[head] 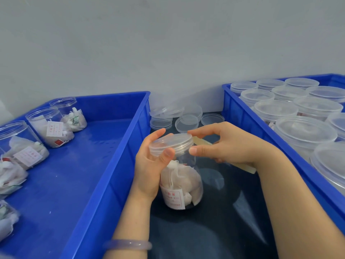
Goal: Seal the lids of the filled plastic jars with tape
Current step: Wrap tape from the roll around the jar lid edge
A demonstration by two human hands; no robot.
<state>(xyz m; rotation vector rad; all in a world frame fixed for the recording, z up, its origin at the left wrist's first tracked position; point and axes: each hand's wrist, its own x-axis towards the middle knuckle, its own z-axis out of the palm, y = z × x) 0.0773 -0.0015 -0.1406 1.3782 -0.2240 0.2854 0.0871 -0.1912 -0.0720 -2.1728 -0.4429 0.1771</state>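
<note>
A clear plastic jar filled with white pouches and a red-printed label stands on the dark table between two blue trays. A clear lid sits on its mouth, slightly tilted. My left hand wraps round the top of the jar, with the thumb on the lid's side and the fingers behind the rim. My right hand pinches the lid's right edge between forefinger and thumb. A beige strip lies partly hidden behind my right hand; I cannot tell whether it is tape.
The left blue tray holds several open filled jars along its left side. The right blue tray is packed with lidded jars. Loose clear lids lie stacked at the back, against the grey wall.
</note>
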